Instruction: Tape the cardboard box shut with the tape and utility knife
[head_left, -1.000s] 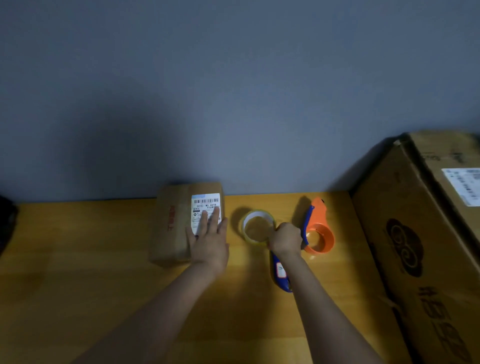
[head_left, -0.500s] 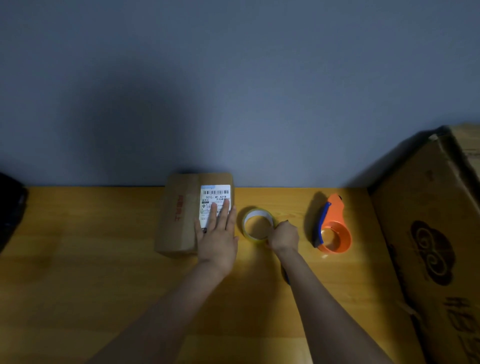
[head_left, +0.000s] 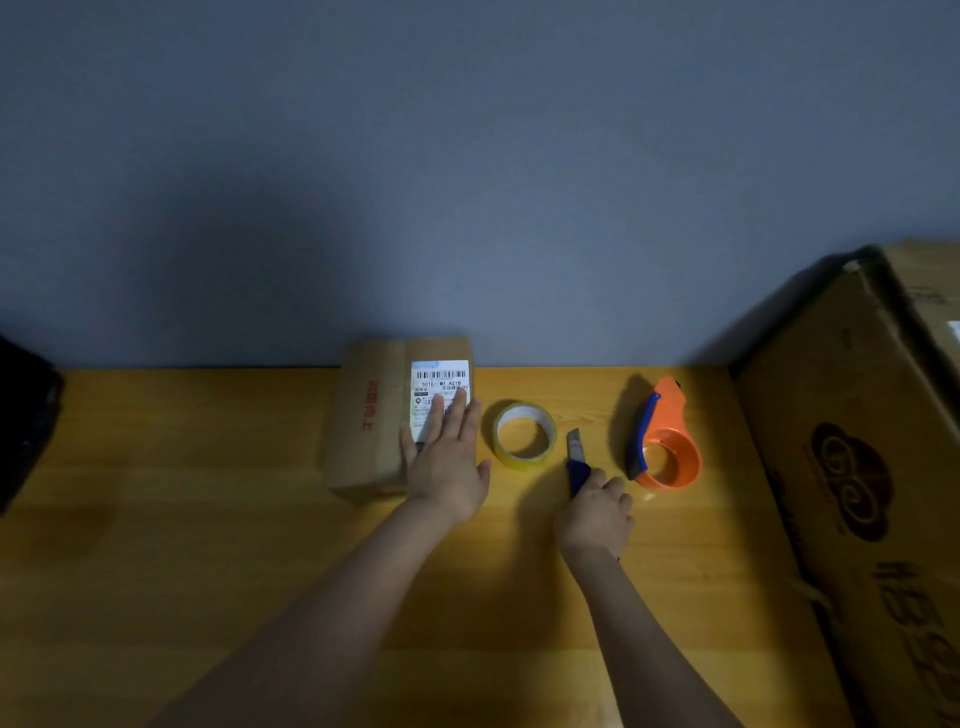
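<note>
A small brown cardboard box (head_left: 369, 421) with a white shipping label lies against the wall on the wooden table (head_left: 208, 545). My left hand (head_left: 447, 457) rests flat on the box's right part, fingers spread over the label. To the right of the box lies a roll of yellowish clear tape (head_left: 523, 435), flat on the table with nothing touching it. My right hand (head_left: 597, 512) is closed around the handle of a blue utility knife (head_left: 576, 460), whose tip points away from me between the tape roll and the dispenser.
An orange and blue tape dispenser (head_left: 662, 441) stands right of the knife. A large brown cardboard carton (head_left: 857, 467) fills the table's right side. A dark object (head_left: 26, 415) sits at the left edge. A grey wall backs the table.
My right hand has left the tape roll, moved right and toward me, and now grips the blue knife. My left hand stays on the box. The view has shifted slightly.
</note>
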